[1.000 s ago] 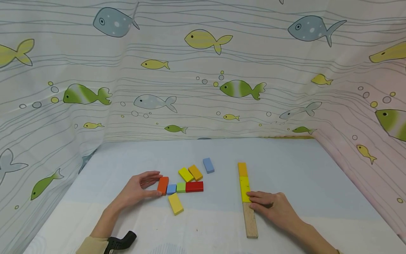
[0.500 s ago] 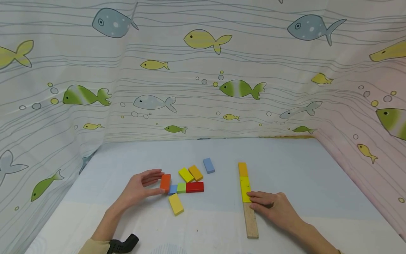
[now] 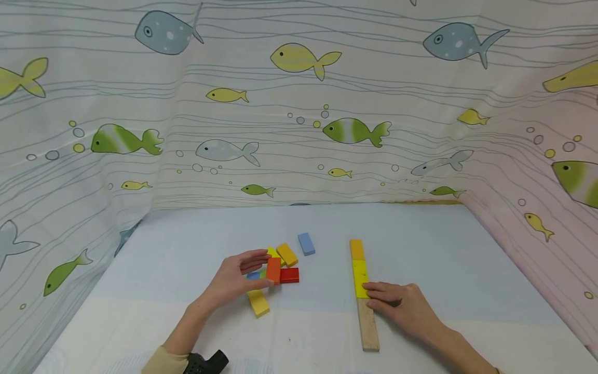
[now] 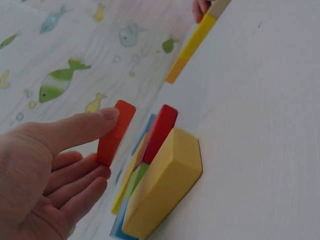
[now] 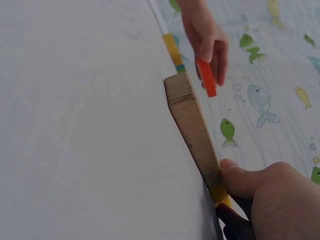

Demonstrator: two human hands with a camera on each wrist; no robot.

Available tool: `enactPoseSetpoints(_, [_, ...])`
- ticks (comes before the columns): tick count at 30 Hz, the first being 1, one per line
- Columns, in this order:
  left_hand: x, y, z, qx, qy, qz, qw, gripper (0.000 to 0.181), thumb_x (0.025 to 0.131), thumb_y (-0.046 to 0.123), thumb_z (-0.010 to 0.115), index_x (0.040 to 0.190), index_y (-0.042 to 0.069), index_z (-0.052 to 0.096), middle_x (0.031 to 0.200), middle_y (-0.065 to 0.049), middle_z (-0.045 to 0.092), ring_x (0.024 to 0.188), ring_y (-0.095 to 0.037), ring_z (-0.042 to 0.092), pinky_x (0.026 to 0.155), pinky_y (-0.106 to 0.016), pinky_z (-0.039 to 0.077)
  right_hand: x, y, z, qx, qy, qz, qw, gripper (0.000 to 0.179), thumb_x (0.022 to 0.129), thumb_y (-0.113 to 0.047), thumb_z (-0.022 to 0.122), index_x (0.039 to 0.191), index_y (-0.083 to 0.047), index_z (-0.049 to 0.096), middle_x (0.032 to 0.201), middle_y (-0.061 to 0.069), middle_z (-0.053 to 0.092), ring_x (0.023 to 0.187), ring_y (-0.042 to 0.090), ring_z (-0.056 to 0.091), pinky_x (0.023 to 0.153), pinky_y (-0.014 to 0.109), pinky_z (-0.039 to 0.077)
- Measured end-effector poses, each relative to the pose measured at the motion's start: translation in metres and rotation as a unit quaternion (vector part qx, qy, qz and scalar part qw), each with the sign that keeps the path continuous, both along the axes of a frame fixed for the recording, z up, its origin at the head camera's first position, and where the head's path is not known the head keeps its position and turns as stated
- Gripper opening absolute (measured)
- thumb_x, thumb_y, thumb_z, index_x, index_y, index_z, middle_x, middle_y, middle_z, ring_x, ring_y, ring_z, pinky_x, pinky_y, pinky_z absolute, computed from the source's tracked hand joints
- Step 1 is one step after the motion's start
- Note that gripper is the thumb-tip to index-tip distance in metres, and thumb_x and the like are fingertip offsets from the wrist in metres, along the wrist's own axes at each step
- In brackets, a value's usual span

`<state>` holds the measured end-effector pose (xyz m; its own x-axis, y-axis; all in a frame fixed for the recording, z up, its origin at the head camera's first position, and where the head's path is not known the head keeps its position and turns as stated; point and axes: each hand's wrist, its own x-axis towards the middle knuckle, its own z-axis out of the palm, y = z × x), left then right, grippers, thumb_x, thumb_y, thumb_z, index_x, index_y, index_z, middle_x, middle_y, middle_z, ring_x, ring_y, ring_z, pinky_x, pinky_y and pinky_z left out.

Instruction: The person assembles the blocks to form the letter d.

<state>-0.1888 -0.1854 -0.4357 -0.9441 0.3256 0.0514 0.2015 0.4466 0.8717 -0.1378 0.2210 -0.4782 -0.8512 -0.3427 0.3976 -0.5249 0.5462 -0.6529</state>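
My left hand (image 3: pixel 238 272) pinches an orange-red block (image 3: pixel 273 271) between thumb and fingers. In the left wrist view that block (image 4: pixel 116 132) is off the table, over a row of small blocks. Under it lie a blue block (image 3: pixel 253 276), a mostly hidden green one and a red block (image 3: pixel 290 275). My right hand (image 3: pixel 406 306) rests its fingertips and thumb against the right side of a straight row. That row runs from an orange block (image 3: pixel 356 250) through a yellow block (image 3: pixel 359 278) to a plain wooden block (image 3: pixel 368 324) nearest me.
A pale yellow block (image 3: pixel 258 304) lies in front of the small row. Behind it are a bright yellow block (image 3: pixel 271 252), an amber block (image 3: pixel 287 254) and a blue block (image 3: pixel 306 244). A fish-patterned cloth (image 3: pixel 299 114) hangs behind the table.
My left hand has lifted the orange-red block from the left end of the small row and carried it right, over the green and red blocks. My right hand stays put.
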Motion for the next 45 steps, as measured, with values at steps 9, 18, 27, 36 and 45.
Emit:
enactPoseSetpoints(9, [-0.007,0.041,0.002,0.017,0.004,-0.016,0.9997,0.073,0.079,0.026,0.086,0.140,0.001,0.055,0.133,-0.012,0.065,0.122,-0.029,0.063,0.102,-0.041,0.051,-0.001,-0.001,0.000,0.004,0.001,0.005,1.0000,0.024,0.086,-0.028,0.079,0.107,-0.017,0.080,0.112,-0.009,0.074,0.108,0.016,0.070,0.092,0.007,0.046])
enactPoseSetpoints(18, [-0.019,0.082,0.000,0.049,0.002,-0.045,0.9978,0.070,0.079,0.018,0.086,0.138,-0.002,0.055,0.133,-0.016,0.064,0.124,-0.034,0.061,0.103,-0.044,0.050,-0.002,0.000,0.000,0.012,-0.008,-0.002,0.9999,0.024,0.085,-0.031,0.079,0.106,-0.019,0.080,0.113,-0.012,0.074,0.109,0.014,0.069,0.092,0.014,0.050])
enactPoseSetpoints(27, [-0.031,0.117,-0.003,0.007,0.017,-0.060,0.9980,0.071,0.081,0.026,0.085,0.140,0.001,0.054,0.134,-0.012,0.064,0.124,-0.028,0.062,0.103,-0.040,0.051,-0.002,0.000,0.002,0.020,-0.034,-0.014,0.9991,0.028,0.085,-0.034,0.079,0.110,-0.021,0.079,0.113,-0.016,0.073,0.110,0.012,0.068,0.091,0.025,0.056])
enactPoseSetpoints(36, [-0.042,0.143,-0.013,-0.011,0.012,-0.064,0.9978,0.073,0.082,0.030,0.084,0.142,0.004,0.053,0.136,-0.008,0.063,0.125,-0.023,0.061,0.104,-0.036,0.050,0.000,0.000,0.004,0.016,-0.008,-0.002,0.9998,0.029,0.086,-0.030,0.079,0.111,-0.016,0.078,0.112,-0.009,0.074,0.106,0.016,0.070,0.089,0.019,0.054])
enactPoseSetpoints(45, [-0.053,0.163,-0.017,0.004,0.018,-0.074,0.9971,0.071,0.086,0.030,0.080,0.144,0.002,0.051,0.138,-0.010,0.062,0.127,-0.024,0.060,0.106,-0.037,0.049,-0.001,0.000,0.003,0.010,-0.015,-0.001,0.9998,0.028,0.085,-0.029,0.079,0.110,-0.018,0.079,0.112,-0.012,0.074,0.108,0.014,0.069,0.089,0.019,0.054])
